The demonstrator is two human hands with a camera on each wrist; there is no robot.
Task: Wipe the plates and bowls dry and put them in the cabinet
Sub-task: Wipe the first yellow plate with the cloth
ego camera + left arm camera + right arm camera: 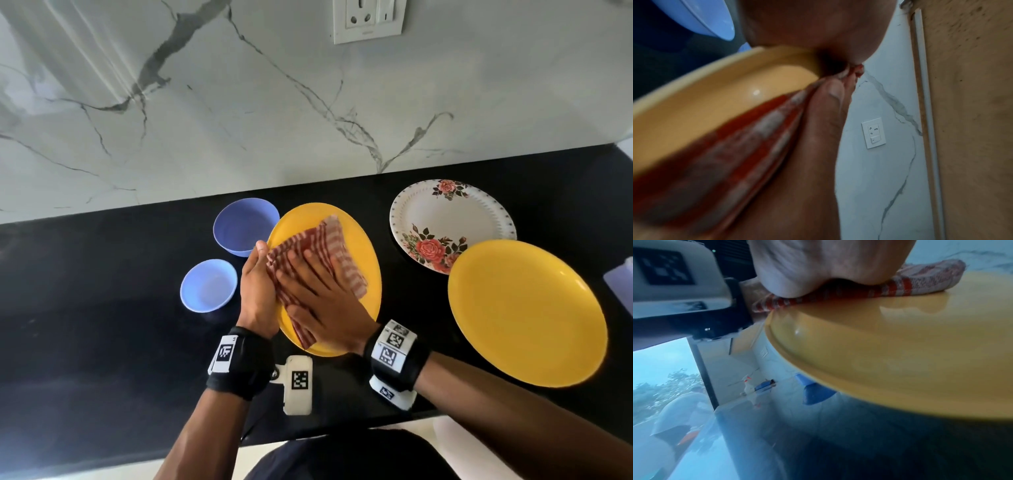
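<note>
Black desk (102, 291) running to a marble wall (239, 102) behind, near edge just under the forearms. Bare dark surface left of the bowls; right side crowded.

Yellow plate (359, 260) at centre, raised and tilted off the desk, underside showing in the right wrist view. Larger blue bowl (245, 226) just beside its far left rim, smaller blue bowl (208, 285) nearer and left, apart from it. Second yellow plate (524, 315) to the right, overlapping the near edge of a floral plate (445, 222). Pale blue object (620, 286) cut off at the right edge.

No readable writing; only black-and-white square code markers on the wrist bands (394, 349) and a white socket plate (368, 20) on the wall.

Left hand (255, 294) at the plate's left rim, thumb on top near the cloth, fingers underneath and hidden: grip clamped on the rim. Right hand (322, 298) flat, fingers straight and spread, pressing a red-and-white checked cloth (334, 240) onto the plate's face.
</note>
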